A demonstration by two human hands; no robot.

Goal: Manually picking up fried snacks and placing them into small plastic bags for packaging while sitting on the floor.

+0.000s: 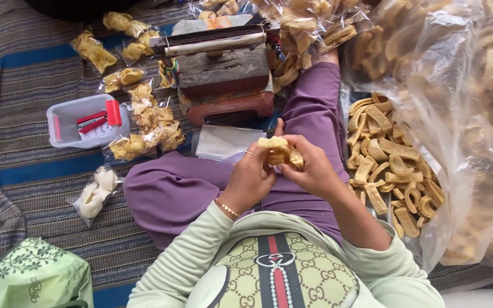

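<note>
Left hand (250, 178): it is raised over the lap, with the fingers curled shut around the lower left side of a small bunch of fried crackers (281, 150); a ring is on one finger and a thin bracelet is on the wrist.
Right hand (309, 165): it closes on the same bunch from the right, the fingers bent over its top and right edge.
Fried crackers in the grip: pale yellow, curly pieces, pressed between both hands; they stick out above the fingertips, over the purple trousers (178, 188). I cannot tell if a bag is around them.
Loose pile of crackers (392, 165): curved brown-yellow strips lying on clear plastic, just beside the right forearm.
Large plastic bag (469, 114): clear, full of the same crackers, at the far right.
Sealing machine (223, 68): a dark block with a pale bar on top, standing on the mat in front of the knees.
Filled small packets (149, 122): several lie on the striped mat (24, 68), left of the machine.
Grey tray (84, 121): holds red pieces, beside the packets.
Packet of white crackers (95, 193): near the left knee.
Green bag (32, 279): at the lower left corner.
</note>
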